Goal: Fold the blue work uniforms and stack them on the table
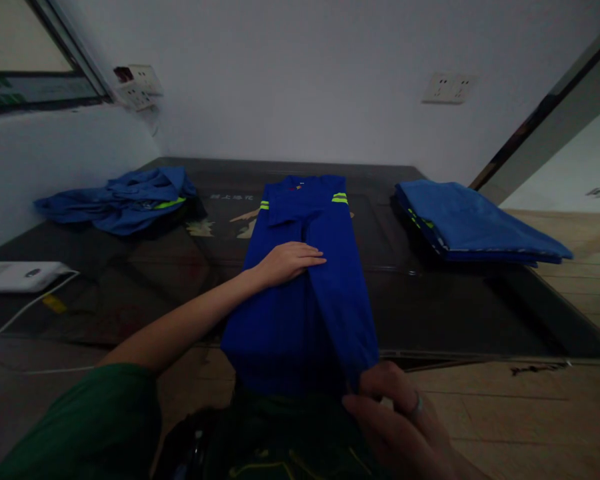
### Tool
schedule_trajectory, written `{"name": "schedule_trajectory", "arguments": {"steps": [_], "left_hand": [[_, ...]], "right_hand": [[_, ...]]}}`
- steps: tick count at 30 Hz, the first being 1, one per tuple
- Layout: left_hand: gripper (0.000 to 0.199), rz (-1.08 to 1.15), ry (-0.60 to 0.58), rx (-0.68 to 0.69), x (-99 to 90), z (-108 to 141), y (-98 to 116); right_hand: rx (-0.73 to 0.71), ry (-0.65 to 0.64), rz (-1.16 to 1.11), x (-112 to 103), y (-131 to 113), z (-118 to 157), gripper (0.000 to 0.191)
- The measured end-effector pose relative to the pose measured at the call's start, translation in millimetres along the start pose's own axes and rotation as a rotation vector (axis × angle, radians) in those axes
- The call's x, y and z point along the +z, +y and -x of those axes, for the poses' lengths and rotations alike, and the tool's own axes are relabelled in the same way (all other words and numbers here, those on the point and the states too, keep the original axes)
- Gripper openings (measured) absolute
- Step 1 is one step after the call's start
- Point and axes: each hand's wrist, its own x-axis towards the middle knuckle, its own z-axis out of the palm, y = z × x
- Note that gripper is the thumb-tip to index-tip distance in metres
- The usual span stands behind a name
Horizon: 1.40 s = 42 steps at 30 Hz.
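Left hand [290, 262] is resting flattened, palm down, on the blue garment [337, 287]; right hand [403, 413] (wearing a ring [417, 405]) is pinching its near right corner. Garment is lying centrally, overhanging the table's [445, 313] near edge.

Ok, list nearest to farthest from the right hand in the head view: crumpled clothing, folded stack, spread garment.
1. Spread garment: centre, pinched by the right hand.
2. Folded stack: off to the right.
3. Crumpled clothing: over on the left.

Matt cloth garment [340, 273], smooth glossy tabletop [430, 310], plastic wall socket [449, 89], wood-look floor [520, 413]
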Motion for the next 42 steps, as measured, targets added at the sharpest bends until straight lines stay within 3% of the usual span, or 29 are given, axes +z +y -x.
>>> {"name": "schedule_trajectory", "arguments": {"steps": [4, 7, 9, 11, 14, 17, 19, 22, 26, 31, 36, 42], "left_hand": [[0.044, -0.022, -0.033, -0.003, 1.4, 13, 0], [0.045, -0.136, -0.001, 0.044, 8.8, 36, 7], [0.047, -0.221, 0.031, 0.068, 17.2, 56, 18], [0.045, -0.283, 0.058, 0.088, 26.7, 77, 35], [0.044, -0.339, 0.081, 0.136, 38.7, 105, 63], [0.048, -0.374, 0.029, 0.231, 45.8, 119, 83], [0.048, -0.392, -0.013, 0.317, 49.2, 119, 90], [0.038, -0.399, -0.036, 0.448, 53.3, 109, 94], [0.024, -0.368, -0.061, 0.568, 53.7, 99, 93], [0.026, -0.329, -0.044, 0.591, 51.8, 108, 89], [0.027, -0.321, 0.007, 0.527, 55.9, 118, 90], [0.036, -0.397, 0.009, 0.413, 57.7, 122, 89]], "right_hand": [[-0.106, -0.286, 0.071, 36, 1, 25, 0.022], [-0.168, -0.514, 0.086, 73, 11, 38, 0.027], [-0.13, -0.642, -0.005, 87, 14, 43, 0.034], [0.028, -0.701, -0.218, 86, 16, 51, 0.032], [0.439, -0.643, -0.494, 67, 25, 76, 0.031], [0.882, -0.472, -0.482, 44, 49, 109, 0.053], [1.028, -0.305, -0.458, 35, 68, 124, 0.059], [1.081, -0.141, -0.545, 29, 82, 124, 0.062], [1.115, -0.135, -0.84, 37, 78, 99, 0.064], [1.152, -0.029, -1.184, 57, 80, 90, 0.068], [1.222, -0.023, -1.103, 62, 83, 89, 0.059], [1.189, -0.021, -0.874, 59, 82, 79, 0.059]]}}
